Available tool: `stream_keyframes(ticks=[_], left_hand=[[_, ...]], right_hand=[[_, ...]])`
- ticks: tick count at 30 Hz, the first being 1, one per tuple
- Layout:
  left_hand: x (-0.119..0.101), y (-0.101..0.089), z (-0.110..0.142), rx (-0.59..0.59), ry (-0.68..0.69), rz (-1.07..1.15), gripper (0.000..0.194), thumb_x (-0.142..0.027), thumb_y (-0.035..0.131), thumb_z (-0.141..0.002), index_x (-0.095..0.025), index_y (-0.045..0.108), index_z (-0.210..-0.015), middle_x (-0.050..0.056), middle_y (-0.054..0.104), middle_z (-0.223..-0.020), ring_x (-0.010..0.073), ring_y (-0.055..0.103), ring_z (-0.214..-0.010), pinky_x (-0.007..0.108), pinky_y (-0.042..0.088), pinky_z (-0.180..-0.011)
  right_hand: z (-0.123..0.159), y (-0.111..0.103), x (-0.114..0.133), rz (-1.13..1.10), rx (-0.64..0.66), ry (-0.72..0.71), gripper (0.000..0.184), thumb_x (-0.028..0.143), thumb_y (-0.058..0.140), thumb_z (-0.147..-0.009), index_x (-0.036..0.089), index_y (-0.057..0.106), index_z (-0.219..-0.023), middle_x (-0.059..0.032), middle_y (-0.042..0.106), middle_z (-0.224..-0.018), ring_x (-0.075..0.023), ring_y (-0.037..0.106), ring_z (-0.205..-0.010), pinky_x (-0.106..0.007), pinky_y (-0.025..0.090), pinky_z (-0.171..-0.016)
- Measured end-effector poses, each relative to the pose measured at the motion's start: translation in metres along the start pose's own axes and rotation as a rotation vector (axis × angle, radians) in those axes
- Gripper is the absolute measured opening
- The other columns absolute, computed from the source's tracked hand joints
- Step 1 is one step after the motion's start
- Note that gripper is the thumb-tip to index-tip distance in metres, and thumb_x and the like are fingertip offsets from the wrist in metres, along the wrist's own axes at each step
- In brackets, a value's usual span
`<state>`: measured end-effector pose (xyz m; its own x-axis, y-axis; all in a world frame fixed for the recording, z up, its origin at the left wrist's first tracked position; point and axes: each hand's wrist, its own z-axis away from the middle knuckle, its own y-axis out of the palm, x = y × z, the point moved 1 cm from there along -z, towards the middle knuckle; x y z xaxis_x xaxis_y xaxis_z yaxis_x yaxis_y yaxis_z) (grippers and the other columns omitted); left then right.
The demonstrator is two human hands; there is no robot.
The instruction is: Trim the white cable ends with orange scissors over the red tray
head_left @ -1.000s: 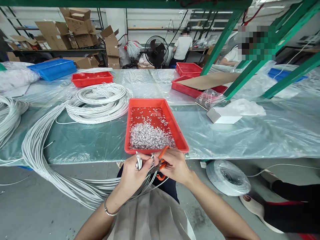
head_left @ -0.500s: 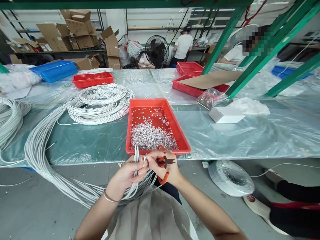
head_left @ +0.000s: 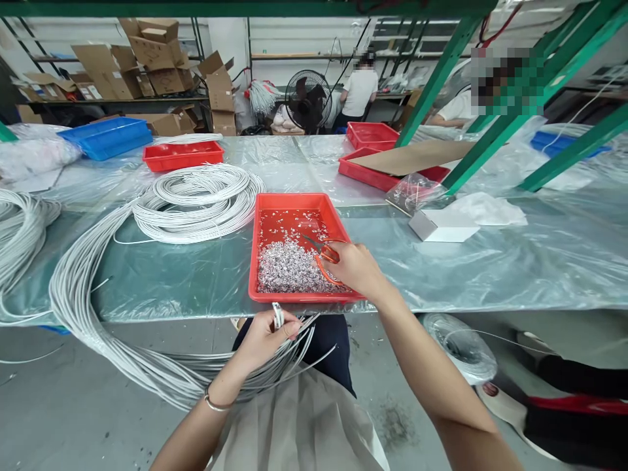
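My left hand is closed around white cables, and their short ends stick up above the fist. The rest of the long white cable bundle runs from the table down and across my lap. My right hand is over the right side of a red tray, with orange-handled scissors hooked in it, blades pointing left. Its fingertips are down at a pile of small shiny clear pieces in the tray; whether they pinch one is hidden.
Coiled white cable lies left of the tray. A small white box and red trays are to the right, near green frame posts. A wrapped coil sits on the floor. Two people are farther back.
My right hand has left my left hand and moved up and forward to the pieces in the tray, scissors still in it. The left hand stays low with the cables.
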<state>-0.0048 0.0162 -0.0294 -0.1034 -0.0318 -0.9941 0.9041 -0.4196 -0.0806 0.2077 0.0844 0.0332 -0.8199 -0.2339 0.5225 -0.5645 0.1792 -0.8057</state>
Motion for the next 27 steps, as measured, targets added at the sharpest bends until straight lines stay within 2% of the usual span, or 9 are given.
stream_keyframes(ticks=[2, 5, 7, 10, 12, 16, 20, 23, 27], left_hand=[[0.006, -0.004, 0.0, 0.043, -0.024, 0.057, 0.031, -0.039, 0.066, -0.075, -0.01, 0.065, -0.086, 0.002, 0.065, -0.065, 0.013, 0.058, -0.061, 0.024, 0.043, -0.061], [0.005, -0.009, 0.003, 0.074, -0.013, 0.155, 0.035, -0.041, 0.064, -0.076, -0.011, 0.06, -0.093, 0.002, 0.064, -0.067, 0.0125, 0.06, -0.061, 0.024, 0.045, -0.061], [0.0, -0.009, 0.008, 0.051, -0.021, 0.204, 0.038, -0.046, 0.058, -0.08, -0.012, 0.055, -0.098, 0.0, 0.062, -0.06, 0.0088, 0.054, -0.046, 0.02, 0.042, -0.048], [-0.014, -0.008, 0.016, -0.034, -0.048, 0.211, 0.042, -0.05, 0.049, -0.084, -0.014, 0.049, -0.105, -0.007, 0.053, -0.046, 0.0033, 0.032, -0.027, 0.014, 0.022, -0.03], [-0.024, -0.006, 0.022, -0.069, -0.042, 0.18, 0.042, -0.051, 0.05, -0.084, -0.014, 0.05, -0.103, -0.009, 0.048, -0.04, 0.0028, 0.027, -0.025, 0.014, 0.016, -0.028], [-0.036, -0.001, 0.028, -0.073, 0.002, 0.106, 0.037, -0.048, 0.052, -0.083, -0.014, 0.057, -0.096, -0.005, 0.053, -0.046, 0.0023, 0.031, -0.027, 0.014, 0.019, -0.029], [-0.037, 0.002, 0.03, -0.088, 0.039, 0.065, 0.031, -0.042, 0.055, -0.083, -0.014, 0.063, -0.094, -0.002, 0.057, -0.058, 0.0024, 0.033, -0.032, 0.016, 0.024, -0.031], [-0.035, 0.003, 0.031, -0.122, 0.083, 0.012, 0.026, -0.036, 0.056, -0.083, -0.015, 0.067, -0.094, -0.001, 0.058, -0.06, 0.0043, 0.036, -0.037, 0.017, 0.027, -0.034], [-0.033, 0.005, 0.029, -0.178, 0.148, -0.018, 0.022, -0.034, 0.063, -0.078, -0.015, 0.07, -0.086, 0.001, 0.059, -0.061, 0.0078, 0.044, -0.045, 0.019, 0.034, -0.041]], right_hand=[[0.007, 0.001, -0.001, -0.053, 0.048, -0.043, 0.018, 0.024, 0.061, -0.074, 0.017, 0.061, -0.091, -0.0022, 0.062, -0.068, -0.0182, 0.058, -0.062, -0.028, 0.041, -0.06], [0.028, -0.001, 0.005, -0.329, 0.131, -0.159, 0.04, 0.028, 0.057, -0.079, 0.016, 0.046, -0.116, -0.0046, 0.062, -0.087, -0.0174, 0.058, -0.074, -0.028, 0.046, -0.068], [0.045, -0.006, 0.012, -0.512, 0.204, -0.21, 0.041, 0.027, 0.055, -0.081, 0.015, 0.041, -0.118, -0.0058, 0.06, -0.089, -0.0169, 0.056, -0.076, -0.027, 0.046, -0.068], [0.07, -0.013, 0.022, -0.596, 0.353, -0.205, 0.037, 0.022, 0.054, -0.081, 0.017, 0.041, -0.116, -0.0044, 0.058, -0.086, -0.0144, 0.054, -0.07, -0.023, 0.046, -0.059], [0.084, -0.016, 0.027, -0.605, 0.439, -0.202, 0.039, 0.02, 0.054, -0.079, 0.018, 0.043, -0.116, -0.0057, 0.058, -0.089, -0.0146, 0.056, -0.071, -0.022, 0.046, -0.057], [0.101, -0.02, 0.034, -0.547, 0.509, -0.215, 0.04, 0.017, 0.057, -0.077, 0.019, 0.047, -0.115, -0.0039, 0.061, -0.081, -0.0149, 0.057, -0.066, -0.022, 0.045, -0.052], [0.105, -0.026, 0.038, -0.382, 0.493, -0.262, 0.042, 0.018, 0.061, -0.075, 0.02, 0.049, -0.115, -0.0006, 0.061, -0.071, -0.0145, 0.054, -0.058, -0.022, 0.042, -0.047], [0.105, -0.028, 0.038, -0.268, 0.45, -0.306, 0.037, 0.021, 0.057, -0.081, 0.02, 0.048, -0.117, 0.0005, 0.061, -0.067, -0.0141, 0.053, -0.054, -0.023, 0.043, -0.049], [0.106, -0.029, 0.035, -0.26, 0.433, -0.339, 0.031, 0.021, 0.046, -0.09, 0.022, 0.046, -0.121, -0.0021, 0.065, -0.072, -0.0154, 0.058, -0.058, -0.024, 0.046, -0.054]])
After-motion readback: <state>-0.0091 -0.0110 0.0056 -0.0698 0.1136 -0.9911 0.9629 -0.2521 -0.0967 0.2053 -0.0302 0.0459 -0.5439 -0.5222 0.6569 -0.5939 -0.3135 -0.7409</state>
